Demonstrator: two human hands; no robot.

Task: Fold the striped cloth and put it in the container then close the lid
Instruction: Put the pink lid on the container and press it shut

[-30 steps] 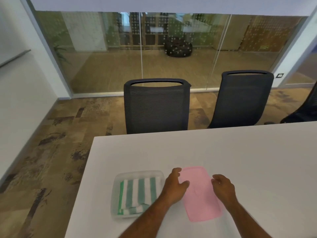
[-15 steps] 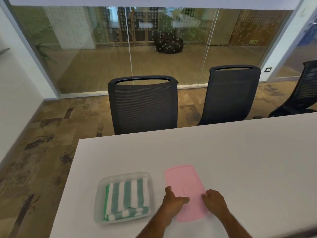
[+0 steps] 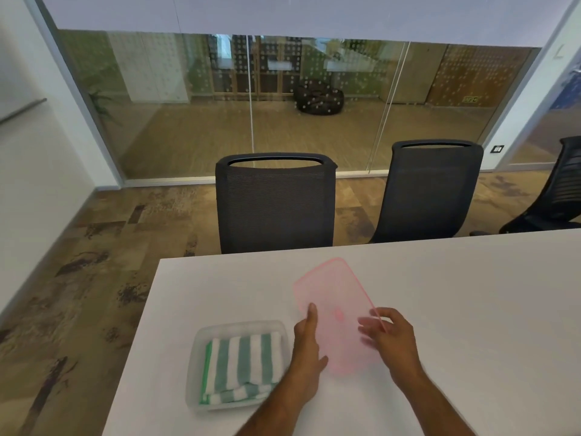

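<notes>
The green-and-white striped cloth lies folded inside the clear plastic container, near the table's front left. A translucent pink lid is lifted off the table and tilted, just right of the container. My left hand grips the lid's left edge with the thumb on top. On the lid's right edge is my right hand, its fingers showing through the pink plastic. The container stands uncovered.
The white table stretches to the right and back. Two black mesh chairs stand behind its far edge, and a third chair is at the far right. A glass wall lies beyond.
Both hands have raised the pink lid from lying flat on the table, so it now tilts in the air. The cloth and container have not moved.
</notes>
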